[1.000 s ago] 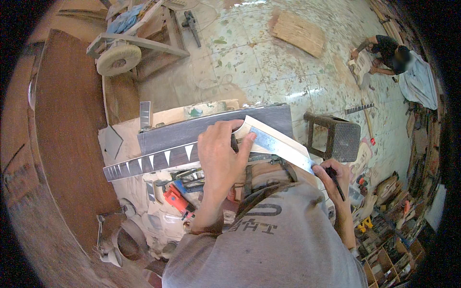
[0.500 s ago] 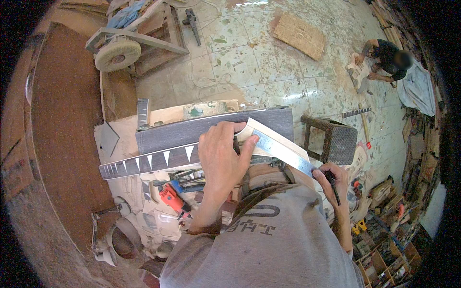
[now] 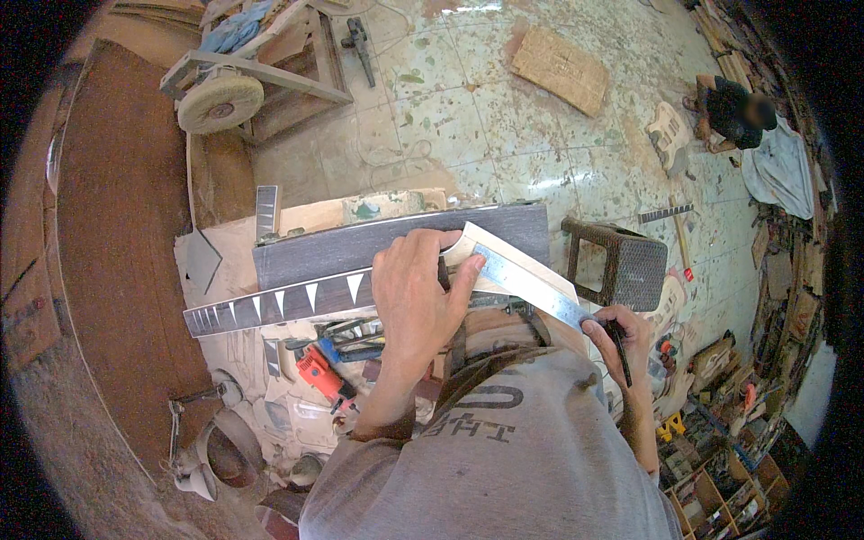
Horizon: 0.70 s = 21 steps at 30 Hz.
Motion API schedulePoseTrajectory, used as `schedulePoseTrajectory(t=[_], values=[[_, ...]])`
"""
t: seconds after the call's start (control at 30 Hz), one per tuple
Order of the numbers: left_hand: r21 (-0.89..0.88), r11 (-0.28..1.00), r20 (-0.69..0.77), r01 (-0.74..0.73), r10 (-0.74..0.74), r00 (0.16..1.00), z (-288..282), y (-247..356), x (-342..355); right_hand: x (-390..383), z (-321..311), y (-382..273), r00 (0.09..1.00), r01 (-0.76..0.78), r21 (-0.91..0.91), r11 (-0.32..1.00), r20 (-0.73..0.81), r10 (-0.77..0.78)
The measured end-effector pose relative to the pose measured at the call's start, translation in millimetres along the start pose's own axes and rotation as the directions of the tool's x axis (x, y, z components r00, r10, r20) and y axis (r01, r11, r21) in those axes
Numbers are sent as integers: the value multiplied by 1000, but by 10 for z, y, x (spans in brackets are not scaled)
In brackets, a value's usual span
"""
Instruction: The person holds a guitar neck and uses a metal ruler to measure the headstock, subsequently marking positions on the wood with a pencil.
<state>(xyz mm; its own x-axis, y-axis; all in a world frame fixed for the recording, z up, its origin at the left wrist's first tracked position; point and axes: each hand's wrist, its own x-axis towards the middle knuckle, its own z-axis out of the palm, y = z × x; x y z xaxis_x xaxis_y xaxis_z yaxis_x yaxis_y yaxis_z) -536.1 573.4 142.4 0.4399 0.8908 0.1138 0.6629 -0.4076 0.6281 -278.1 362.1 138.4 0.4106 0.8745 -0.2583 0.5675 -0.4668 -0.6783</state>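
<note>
A guitar neck (image 3: 254,312) with white triangular inlays on its dark fretboard lies slantwise in front of me. My left hand (image 3: 416,290) wraps round it near the pale headstock (image 3: 540,272), and its thumb presses a steel ruler (image 3: 531,292) flat on the headstock. The ruler runs along the headstock toward its lower right end. There my right hand (image 3: 623,335) pinches the ruler's end between thumb and finger. A dark pen-like stick (image 3: 621,357) is also held in that hand, pointing down. Beyond the neck is a long dark board (image 3: 360,247).
An orange power tool (image 3: 322,373) and hand tools lie near my left forearm. A dark stool (image 3: 621,265) stands to the right. A buffing wheel (image 3: 220,104) is at the far left. Another person (image 3: 733,112) sits at the far right near a guitar body (image 3: 668,138).
My hands, the neck and the ruler stay almost still; the dark stick tilts slightly. The other person's hands have come away from the guitar body at the far right.
</note>
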Motion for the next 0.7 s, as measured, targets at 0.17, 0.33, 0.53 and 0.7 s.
schedulePoseTrajectory(t=[0.17, 0.33, 0.53, 0.7], values=[[4, 1000, -16, -27, 28, 999, 0, -9, -6, -17, 30, -7, 999, 0, 14, 1000, -34, 0], [-31, 1000, -22, -3, 2, 1000, 2, -12, -18, -4, 50, -61, 997, 41, -16, 999, -68, -42], [-17, 999, -20, -48, 47, 999, 0, -23, -11, -9, 50, -84, 998, 23, -5, 1000, -55, -23], [18, 998, 28, -53, 53, 998, -65, 2, 19, -31, 43, -67, 997, 24, -5, 1000, -74, -24]])
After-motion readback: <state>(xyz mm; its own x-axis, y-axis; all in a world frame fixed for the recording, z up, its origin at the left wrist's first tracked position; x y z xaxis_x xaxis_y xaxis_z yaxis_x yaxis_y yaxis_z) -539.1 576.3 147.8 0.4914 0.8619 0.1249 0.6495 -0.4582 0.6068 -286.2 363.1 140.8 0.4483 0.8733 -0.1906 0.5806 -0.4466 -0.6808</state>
